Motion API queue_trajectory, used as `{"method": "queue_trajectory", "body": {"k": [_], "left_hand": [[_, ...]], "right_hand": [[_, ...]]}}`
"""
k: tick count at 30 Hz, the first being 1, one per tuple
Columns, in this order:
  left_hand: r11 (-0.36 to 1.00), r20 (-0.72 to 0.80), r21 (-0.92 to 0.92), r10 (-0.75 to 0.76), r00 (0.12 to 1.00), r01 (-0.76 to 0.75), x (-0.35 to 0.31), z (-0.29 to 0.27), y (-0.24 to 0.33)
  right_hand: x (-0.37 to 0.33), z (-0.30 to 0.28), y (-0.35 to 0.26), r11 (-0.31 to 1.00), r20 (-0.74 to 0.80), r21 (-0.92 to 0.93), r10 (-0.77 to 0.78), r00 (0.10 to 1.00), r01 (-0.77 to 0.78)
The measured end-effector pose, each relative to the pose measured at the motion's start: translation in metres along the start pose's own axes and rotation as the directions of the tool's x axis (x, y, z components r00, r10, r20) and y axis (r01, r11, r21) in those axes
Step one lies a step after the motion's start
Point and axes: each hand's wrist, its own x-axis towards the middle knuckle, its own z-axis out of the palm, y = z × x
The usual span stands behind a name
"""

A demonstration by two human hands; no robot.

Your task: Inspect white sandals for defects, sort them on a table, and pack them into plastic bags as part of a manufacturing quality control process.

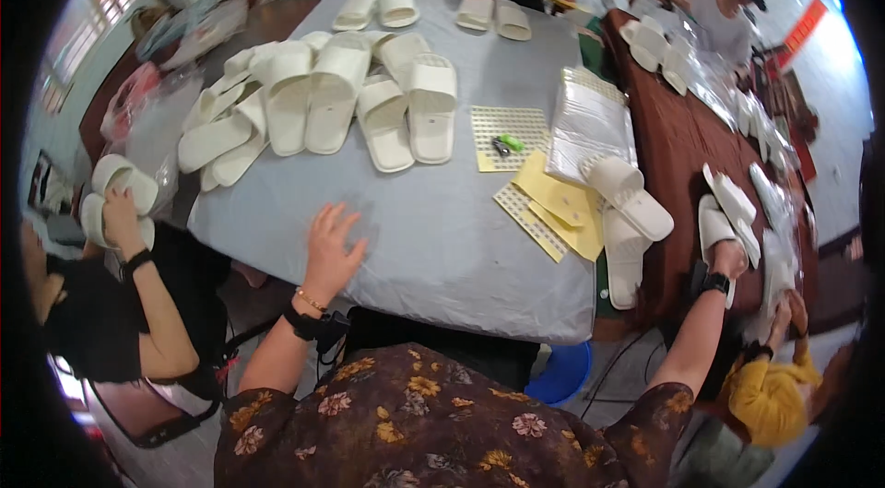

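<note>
My left hand (pixel 333 246) hovers over the near left part of the grey-covered table (pixel 415 230), fingers spread, holding nothing. Out to the right, my right hand (pixel 728 259) is wrapped around a white slipper (pixel 715 224); its fingertips are partly hidden. Another white slipper (pixel 735 202) leans beside it on the brown-covered table (pixel 666 211). A large group of white slippers (pixel 313 96) lies partly overlapping on the grey cover. Near its right edge, one slipper (pixel 636 198) rests across another slipper (pixel 625 258).
Sticker sheets (pixel 484 124), yellow paper (pixel 562 193), a small green item (pixel 513 143) and a silvery plastic-wrapped stack (pixel 592 133) lie at the right. A blue bucket (pixel 560 373) stands below the table edge. Co-workers sit around; one hand at left (pixel 122 216) holds slippers.
</note>
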Motion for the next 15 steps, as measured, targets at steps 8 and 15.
{"method": "queue_trajectory", "body": {"k": [8, 15], "left_hand": [[0.995, -0.019, -0.096, -0.011, 1.000, 0.010, -0.021, -0.004, 0.012], [0.971, 0.032, -0.236, 0.036, 0.999, -0.028, -0.015, -0.003, 0.024]], "right_hand": [[0.030, -0.014, 0.043, 0.958, -0.033, 0.193, -0.210, 0.977, 0.212], [-0.089, -0.094, 0.041, 0.190, 0.227, 0.968, -0.397, 0.889, -0.163]]}}
